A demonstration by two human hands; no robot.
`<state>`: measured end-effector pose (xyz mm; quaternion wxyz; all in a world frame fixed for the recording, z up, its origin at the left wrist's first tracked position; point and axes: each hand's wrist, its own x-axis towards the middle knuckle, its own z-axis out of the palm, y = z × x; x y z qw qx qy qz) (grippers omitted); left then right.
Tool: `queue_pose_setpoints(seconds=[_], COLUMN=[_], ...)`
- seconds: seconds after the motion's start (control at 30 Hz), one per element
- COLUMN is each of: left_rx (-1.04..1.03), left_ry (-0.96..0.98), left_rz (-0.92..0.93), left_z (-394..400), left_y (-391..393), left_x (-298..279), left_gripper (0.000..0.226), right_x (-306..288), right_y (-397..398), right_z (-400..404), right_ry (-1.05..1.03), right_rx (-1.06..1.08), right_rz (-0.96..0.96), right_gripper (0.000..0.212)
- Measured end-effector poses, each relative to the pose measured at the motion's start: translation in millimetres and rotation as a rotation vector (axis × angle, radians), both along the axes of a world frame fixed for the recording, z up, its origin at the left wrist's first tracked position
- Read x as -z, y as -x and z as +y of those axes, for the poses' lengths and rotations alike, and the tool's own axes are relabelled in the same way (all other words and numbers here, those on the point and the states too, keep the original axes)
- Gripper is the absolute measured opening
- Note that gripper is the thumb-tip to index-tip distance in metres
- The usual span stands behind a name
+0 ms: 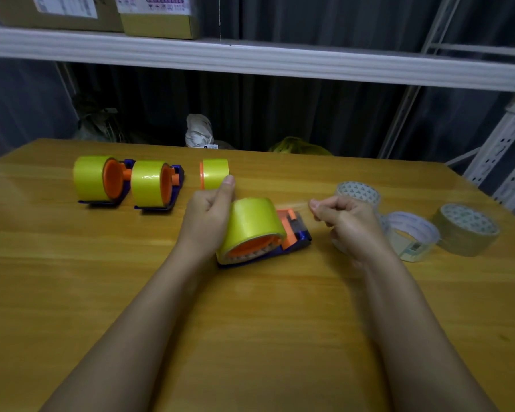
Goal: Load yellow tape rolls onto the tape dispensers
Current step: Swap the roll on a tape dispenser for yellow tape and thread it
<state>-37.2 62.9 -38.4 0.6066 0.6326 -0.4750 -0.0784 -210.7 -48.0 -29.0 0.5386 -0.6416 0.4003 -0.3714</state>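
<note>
Your 2 forearms come up from the bottom edge of the frame over the wooden table [72, 278] and end at the hands near the center. Your left hand [208, 212] is curled against the left side of a yellow tape roll [252, 223], thumb pointing up past its far edge. That roll sits on the orange hub of a blue and orange dispenser [295, 233], which lies on the table just right of center, its cutter end pointing right. Your right hand [344, 221] is held apart from the left, to the right of the dispenser, fingers curled with fingertips pinched together. A faint clear strip seems to run from the roll toward those fingertips, but it is blurred and you cannot tell for sure that they grip it.

Right of that hand, 3 loose rolls lie on the table: a whitish roll [359, 191], a clear roll [411, 236] partly behind your wrist, and a tan roll [466, 228] toward the right edge.

Farther back, just above your left thumb, a yellow roll with an orange flange [214, 173] stands alone. In the upper left of the table, 2 loaded dispensers stand side by side, the left loaded dispenser [97, 181] and the second loaded dispenser [156, 184], each carrying a yellow roll.

Behind the table hang dark curtains, and across the top runs a white shelf [250, 59] with cardboard boxes [101, 13] in the upper left corner.
</note>
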Motion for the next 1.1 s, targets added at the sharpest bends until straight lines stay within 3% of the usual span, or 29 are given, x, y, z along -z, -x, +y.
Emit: queue_pose_setpoints(seconds=[0.23,0.47,0.67,0.83,0.93,1.1], left_rx=[0.019,0.020,0.066,0.123,0.040,0.039], left_ry=[-0.063,-0.150,-0.164,-0.337,-0.425,-0.359], left_rz=[0.134,0.455,0.289,0.063,-0.029,0.007], left_z=[-0.5,-2.0,3.2,6.5,3.7,4.4], left_y=[-0.9,-6.4,-0.9,-8.4,-4.5,-2.8], left_x=[-1.1,-0.9,-3.6,-1.6,-1.3,-0.1], left_gripper=[0.056,0.037,0.037,0.061,0.077,0.062], right_x=[1.4,8.5,11.5,12.1,14.2,14.2], right_y=[-2.8,-6.3,-11.0,-11.8,-12.2,-12.9], right_z=[1.9,0.4,3.2,3.2,3.0,3.7], right_ry=[-0.071,-0.009,-0.061,-0.069,-0.033,0.169], right_rx=[0.001,-0.046,-0.046,-0.071,-0.047,-0.006], right_rz=[-0.032,0.042,0.088,0.131,0.159,0.203], right_gripper=[0.012,0.014,0.021,0.027,0.027,0.025])
